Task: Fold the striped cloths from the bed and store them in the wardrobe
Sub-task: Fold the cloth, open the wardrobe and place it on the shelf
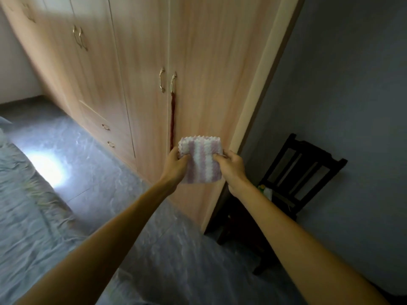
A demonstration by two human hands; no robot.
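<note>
Cloth, folded, pink-and-white stripes.

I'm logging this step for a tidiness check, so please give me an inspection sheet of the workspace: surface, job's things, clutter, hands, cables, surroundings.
Surface: bed at lower left, with a rumpled blue-grey cover.
Job's things: one folded striped cloth, pink and white, held up in front of the wardrobe, whose doors are shut.
Clutter: dark red strip hanging below a door handle; small green and yellow thing on the chair, too blurred to name.
Hands: left hand and right hand each grip one side of the cloth.
Cables: nothing seen.
Surroundings: glossy grey floor with a bright glare patch; grey wall at right.
</note>
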